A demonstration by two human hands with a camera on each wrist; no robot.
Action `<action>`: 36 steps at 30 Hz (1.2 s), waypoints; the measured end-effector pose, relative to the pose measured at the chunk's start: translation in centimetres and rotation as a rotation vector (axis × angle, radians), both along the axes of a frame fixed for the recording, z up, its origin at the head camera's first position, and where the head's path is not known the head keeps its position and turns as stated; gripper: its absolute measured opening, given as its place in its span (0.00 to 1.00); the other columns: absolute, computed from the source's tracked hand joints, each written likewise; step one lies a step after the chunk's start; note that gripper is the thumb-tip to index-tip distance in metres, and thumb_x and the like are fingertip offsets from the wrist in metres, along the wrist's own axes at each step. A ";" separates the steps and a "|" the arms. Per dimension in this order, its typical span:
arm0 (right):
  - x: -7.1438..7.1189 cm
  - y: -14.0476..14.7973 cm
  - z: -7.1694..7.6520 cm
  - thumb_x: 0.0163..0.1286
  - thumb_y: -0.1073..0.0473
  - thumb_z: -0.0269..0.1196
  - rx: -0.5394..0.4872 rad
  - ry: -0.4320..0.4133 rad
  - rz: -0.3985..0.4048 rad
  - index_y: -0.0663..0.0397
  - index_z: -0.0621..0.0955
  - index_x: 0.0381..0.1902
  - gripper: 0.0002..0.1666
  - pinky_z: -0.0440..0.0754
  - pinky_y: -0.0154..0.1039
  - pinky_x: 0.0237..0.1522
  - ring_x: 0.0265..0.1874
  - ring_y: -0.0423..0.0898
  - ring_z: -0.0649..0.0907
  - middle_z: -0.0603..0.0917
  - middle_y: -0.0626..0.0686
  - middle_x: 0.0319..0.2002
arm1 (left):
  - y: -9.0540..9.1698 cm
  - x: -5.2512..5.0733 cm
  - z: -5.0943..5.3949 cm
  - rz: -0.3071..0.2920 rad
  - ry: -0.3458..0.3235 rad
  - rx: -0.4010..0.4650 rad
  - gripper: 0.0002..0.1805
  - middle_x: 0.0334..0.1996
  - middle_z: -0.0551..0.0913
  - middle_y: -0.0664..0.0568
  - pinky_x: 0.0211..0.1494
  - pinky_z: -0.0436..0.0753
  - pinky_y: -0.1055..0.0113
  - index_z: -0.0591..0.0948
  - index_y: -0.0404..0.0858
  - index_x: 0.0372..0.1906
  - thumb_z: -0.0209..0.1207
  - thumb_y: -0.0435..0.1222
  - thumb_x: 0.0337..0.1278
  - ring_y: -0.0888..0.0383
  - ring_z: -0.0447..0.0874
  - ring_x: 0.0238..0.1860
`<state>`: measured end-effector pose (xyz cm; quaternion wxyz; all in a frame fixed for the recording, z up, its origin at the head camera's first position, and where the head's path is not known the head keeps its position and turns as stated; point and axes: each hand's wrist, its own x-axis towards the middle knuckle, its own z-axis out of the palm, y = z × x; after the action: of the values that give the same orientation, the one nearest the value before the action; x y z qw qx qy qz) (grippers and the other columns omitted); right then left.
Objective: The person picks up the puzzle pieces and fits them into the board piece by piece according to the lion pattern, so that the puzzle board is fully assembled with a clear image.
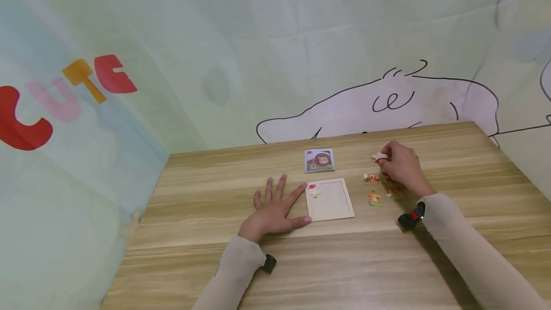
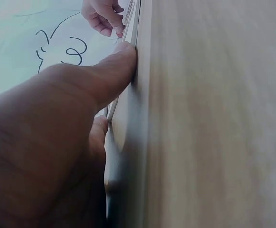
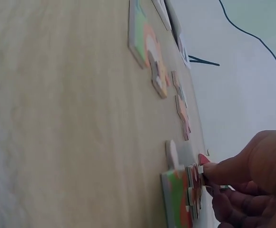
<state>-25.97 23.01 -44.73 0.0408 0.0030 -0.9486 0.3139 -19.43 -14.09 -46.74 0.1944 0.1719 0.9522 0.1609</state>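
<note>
While the left hand [image 1: 273, 212] lies spread, touching the left edge of the puzzle tray [image 1: 331, 207], the right hand [image 1: 402, 164] pinches a piece [image 1: 380, 157] right of the tray, near loose pieces [image 1: 375, 199].

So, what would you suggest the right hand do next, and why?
Probably carry the held piece to the tray: the right hand pinches it, the left hand rests at the tray's left edge, and just one other piece lies inside, in the far left corner.
</note>
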 end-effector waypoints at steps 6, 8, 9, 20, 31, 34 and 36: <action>0.3 -0.6 0.1 0.76 0.62 0.64 -0.070 0.014 -0.019 0.64 0.82 0.49 0.10 0.74 0.43 0.41 0.41 0.58 0.84 0.90 0.66 0.47 | 0.0 0.0 0.0 -0.001 0.003 -0.002 0.51 0.90 0.24 0.48 0.79 0.29 0.19 0.44 0.73 0.86 0.54 0.74 0.65 0.33 0.14 0.87; 0.3 -1.0 0.3 0.77 0.61 0.65 -0.075 0.034 -0.014 0.63 0.83 0.49 0.10 0.74 0.41 0.40 0.40 0.57 0.84 0.90 0.66 0.46 | 0.0 0.0 0.1 -0.001 0.003 -0.003 0.51 0.90 0.24 0.48 0.79 0.29 0.19 0.44 0.74 0.86 0.54 0.74 0.65 0.33 0.14 0.87; 0.4 -1.2 0.5 0.76 0.61 0.66 -0.077 0.042 -0.013 0.63 0.83 0.49 0.10 0.74 0.40 0.39 0.40 0.57 0.85 0.90 0.66 0.45 | 0.0 0.0 0.1 -0.001 0.003 -0.003 0.51 0.90 0.24 0.48 0.79 0.29 0.19 0.44 0.74 0.86 0.54 0.74 0.65 0.33 0.14 0.87; 0.4 -3.5 2.0 0.75 0.61 0.69 -0.101 0.065 0.057 0.65 0.86 0.48 0.11 0.75 0.38 0.34 0.34 0.53 0.85 0.92 0.63 0.39 | -0.1 0.2 0.1 0.007 0.008 -0.012 0.51 0.90 0.24 0.48 0.80 0.29 0.19 0.44 0.74 0.86 0.54 0.74 0.65 0.32 0.15 0.87; 1.2 -5.6 2.6 0.76 0.59 0.70 -0.104 0.020 0.160 0.64 0.88 0.49 0.13 0.77 0.38 0.30 0.28 0.49 0.82 0.92 0.63 0.35 | 0.0 0.3 0.2 0.003 0.007 0.009 0.51 0.90 0.24 0.49 0.79 0.28 0.20 0.44 0.74 0.86 0.54 0.74 0.65 0.33 0.14 0.87; 1.4 -6.0 2.6 0.75 0.59 0.70 -0.105 0.018 0.191 0.62 0.88 0.49 0.12 0.75 0.38 0.28 0.26 0.48 0.79 0.91 0.61 0.32 | 0.1 0.2 0.1 0.002 0.010 0.001 0.51 0.90 0.24 0.49 0.80 0.28 0.20 0.44 0.74 0.86 0.54 0.74 0.65 0.33 0.14 0.87; 1.4 -6.3 2.5 0.75 0.58 0.71 -0.105 0.016 0.210 0.60 0.89 0.49 0.12 0.73 0.38 0.28 0.25 0.47 0.78 0.90 0.60 0.30 | 0.1 0.2 0.1 0.001 0.010 -0.002 0.51 0.90 0.24 0.49 0.80 0.29 0.20 0.44 0.74 0.86 0.54 0.74 0.65 0.33 0.14 0.87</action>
<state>-24.55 16.73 -42.27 0.0155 0.1030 -0.9249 0.3656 -19.27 -13.97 -46.64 0.1895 0.1718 0.9535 0.1592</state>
